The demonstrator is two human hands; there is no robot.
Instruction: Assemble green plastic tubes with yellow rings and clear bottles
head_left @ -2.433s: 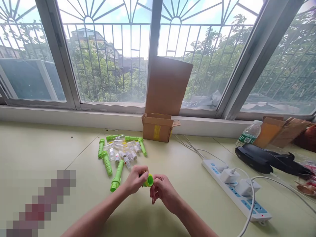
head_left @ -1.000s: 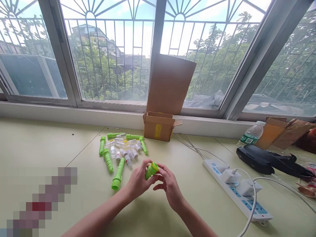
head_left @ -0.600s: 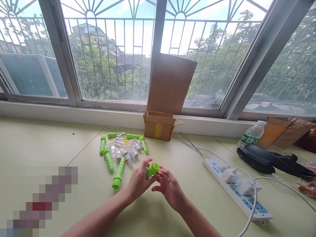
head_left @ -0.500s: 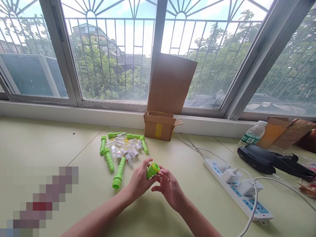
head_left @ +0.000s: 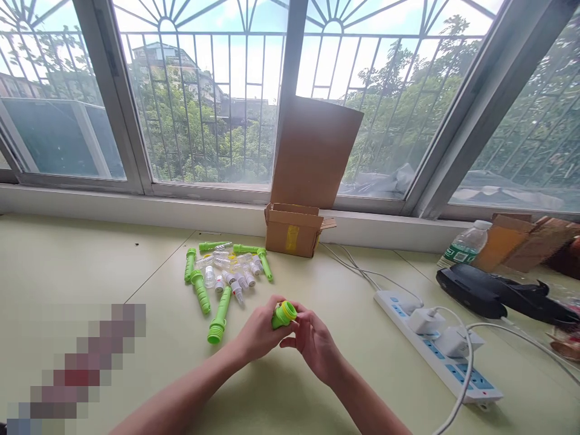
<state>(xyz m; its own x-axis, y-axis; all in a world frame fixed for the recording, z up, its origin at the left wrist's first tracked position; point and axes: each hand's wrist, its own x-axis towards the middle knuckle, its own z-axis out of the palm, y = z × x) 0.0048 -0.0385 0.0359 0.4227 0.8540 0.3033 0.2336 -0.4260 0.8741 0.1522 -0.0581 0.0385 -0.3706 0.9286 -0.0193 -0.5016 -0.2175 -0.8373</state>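
My left hand (head_left: 263, 331) is closed around a green plastic tube (head_left: 280, 319), its wide threaded mouth tilted up and to the right. A yellow ring (head_left: 284, 312) sits around the neck just below the mouth. My right hand (head_left: 317, 345) meets the tube from the right, its upper fingertips closed at the ring while the lower fingers curl free beneath. Part of that fingertip contact is hidden. Left of my hands, another green tube (head_left: 220, 317) lies on the table. Behind it are several more green tubes (head_left: 200, 292) around a cluster of clear plastic pieces (head_left: 221, 260) and small white-capped parts (head_left: 237, 291).
A small open cardboard box (head_left: 290, 235) stands by the window ledge, with a tall cardboard sheet (head_left: 315, 154) behind it. To the right lie a white power strip (head_left: 435, 347) with plugs and cables, a black strapped device (head_left: 471, 293) and a plastic bottle (head_left: 466, 244).
The tube has shifted slightly right and down in my left hand, its mouth turned more towards me. My left index finger has come down onto it. The right fingers stay at the ring.
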